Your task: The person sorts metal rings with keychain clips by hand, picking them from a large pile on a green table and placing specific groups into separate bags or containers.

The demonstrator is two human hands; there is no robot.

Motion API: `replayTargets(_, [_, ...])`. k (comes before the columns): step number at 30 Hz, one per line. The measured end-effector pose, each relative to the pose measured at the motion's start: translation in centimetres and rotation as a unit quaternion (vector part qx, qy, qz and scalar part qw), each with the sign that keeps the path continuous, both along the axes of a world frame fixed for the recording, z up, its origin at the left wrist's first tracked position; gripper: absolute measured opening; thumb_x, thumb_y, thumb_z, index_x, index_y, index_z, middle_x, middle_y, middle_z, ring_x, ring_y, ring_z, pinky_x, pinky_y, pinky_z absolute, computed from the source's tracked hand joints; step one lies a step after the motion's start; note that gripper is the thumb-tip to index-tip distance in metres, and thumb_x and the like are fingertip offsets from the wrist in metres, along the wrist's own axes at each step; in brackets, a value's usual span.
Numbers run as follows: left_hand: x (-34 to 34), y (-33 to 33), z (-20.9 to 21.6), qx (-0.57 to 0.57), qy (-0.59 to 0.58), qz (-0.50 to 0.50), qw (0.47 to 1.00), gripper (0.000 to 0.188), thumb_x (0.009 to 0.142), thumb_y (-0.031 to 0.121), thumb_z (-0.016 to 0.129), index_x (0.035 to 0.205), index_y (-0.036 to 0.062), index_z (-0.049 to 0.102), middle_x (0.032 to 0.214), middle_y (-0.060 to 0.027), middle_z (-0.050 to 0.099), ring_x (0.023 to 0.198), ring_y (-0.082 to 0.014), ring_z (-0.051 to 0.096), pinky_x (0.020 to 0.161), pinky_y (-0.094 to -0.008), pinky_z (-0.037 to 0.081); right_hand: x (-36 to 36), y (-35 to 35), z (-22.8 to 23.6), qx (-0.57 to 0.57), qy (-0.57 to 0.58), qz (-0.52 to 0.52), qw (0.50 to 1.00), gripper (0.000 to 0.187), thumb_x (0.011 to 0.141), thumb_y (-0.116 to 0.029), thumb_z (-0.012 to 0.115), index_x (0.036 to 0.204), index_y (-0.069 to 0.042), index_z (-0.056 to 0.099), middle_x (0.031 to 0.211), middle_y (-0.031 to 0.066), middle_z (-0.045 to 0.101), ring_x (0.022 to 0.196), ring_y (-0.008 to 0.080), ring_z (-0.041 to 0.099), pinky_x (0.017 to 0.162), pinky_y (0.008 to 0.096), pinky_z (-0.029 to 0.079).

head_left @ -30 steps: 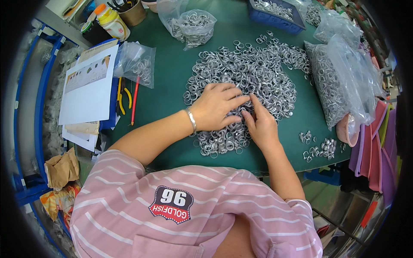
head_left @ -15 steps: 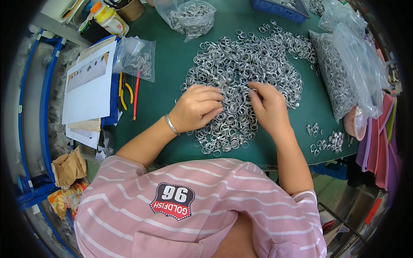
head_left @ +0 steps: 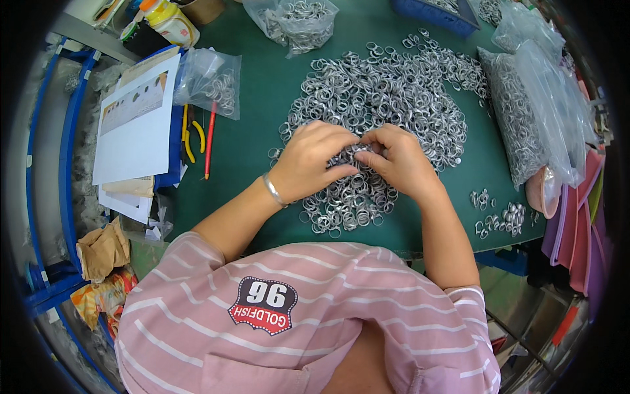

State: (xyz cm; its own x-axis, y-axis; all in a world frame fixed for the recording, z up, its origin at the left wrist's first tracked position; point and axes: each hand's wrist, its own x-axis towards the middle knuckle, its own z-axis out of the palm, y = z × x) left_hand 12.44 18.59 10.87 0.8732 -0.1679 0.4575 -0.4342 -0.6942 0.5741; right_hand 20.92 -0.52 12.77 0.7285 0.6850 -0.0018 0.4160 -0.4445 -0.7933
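Nearest, a pink striped shirt (head_left: 295,315), with both bare forearms reaching up onto the green table (head_left: 262,98). Left hand (head_left: 312,161) and right hand (head_left: 394,161) side by side, fingertips meeting on top of the big pile of small silver rings (head_left: 387,92). Fingers curled and pressed together, pinching a few rings between the two hands; hard to tell just how many. Silver bangle (head_left: 272,190) on the left wrist. Pile spread from the near edge up toward the far edge, mid-table. Small bunch of rings (head_left: 502,220) near the right near corner. Along the right edge, a big clear bag of rings (head_left: 525,111). Near the left edge, white papers (head_left: 134,121), yellow pliers (head_left: 190,134), a red pen (head_left: 209,141) and a small clear bag (head_left: 210,79). At the far edge, another bag of rings (head_left: 292,20).
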Motion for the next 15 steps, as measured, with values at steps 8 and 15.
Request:
replayTargets(8, [1.7,-1.2,0.3,-0.102,0.049,-0.034,0.993,0.024,0.072,0.016,0.079,0.091,0.0078,0.067,0.093,-0.0067,0.063,0.089,-0.0257,0.06,0.078,-0.0379,0.044,-1.1,-2.6,-1.0,0.088,0.047,-0.102,0.99,0.028,0.081,-0.009,0.073,0.108,-0.001,0.068,0.08,0.0092,0.065,0.069,0.018,0.061,0.066,0.0285,0.05])
replayTargets(15, [1.9,-0.7,-0.1,0.021,0.035,-0.026,0.999,0.028,0.074,0.002,0.073,0.1,0.0049,0.063,0.091,-0.009,0.064,0.084,-0.0243,0.061,0.071,-0.0359,0.049,-2.8,-1.2,-1.1,-0.016,-0.062,-0.061,0.996,0.036,0.078,-0.014,0.076,0.108,-0.003,0.061,0.08,0.0133,0.064,0.07,0.025,0.062,0.065,0.0354,0.05])
